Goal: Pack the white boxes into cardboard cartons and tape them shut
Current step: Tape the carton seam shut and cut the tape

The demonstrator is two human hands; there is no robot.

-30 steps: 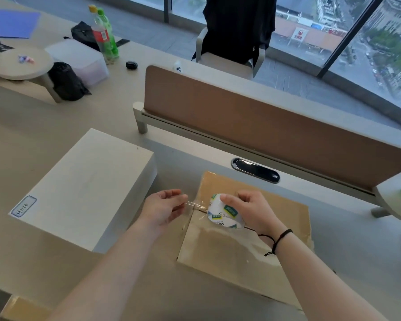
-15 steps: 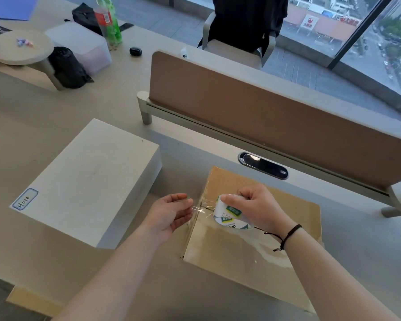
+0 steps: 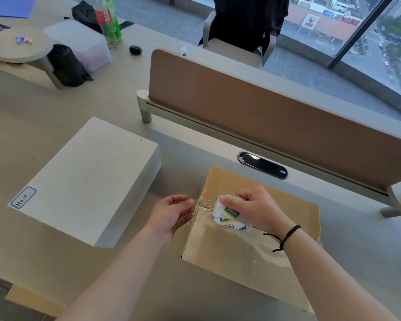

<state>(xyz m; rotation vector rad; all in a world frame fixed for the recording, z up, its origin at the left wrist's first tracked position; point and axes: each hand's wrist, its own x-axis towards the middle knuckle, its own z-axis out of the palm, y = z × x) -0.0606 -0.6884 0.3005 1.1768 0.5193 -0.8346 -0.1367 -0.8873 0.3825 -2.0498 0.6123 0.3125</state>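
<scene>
From the head view I have the cardboard carton (image 3: 248, 249) low and right of centre on the counter (image 3: 44, 126), flaps down; my right hand (image 3: 255, 207) is closed round the tape roll (image 3: 229, 216) on the carton's top near its left edge; my left hand (image 3: 171, 214) pinches the free tape end (image 3: 200, 205) just off that edge, its other fingers loosely curled. To do this well, I judge I should keep the strip taut, lay the end down over the left side wall, then run the roll along the seam and press it flat; slack would wrinkle. The white box (image 3: 86, 179) sits at centre left, apart from the carton, unpacked. Its blue-bordered label (image 3: 23, 197) reads about "H016"; the roll's print shows letters like "dee", partly hidden; a red sign outside, upper right, is too small to read.
</scene>
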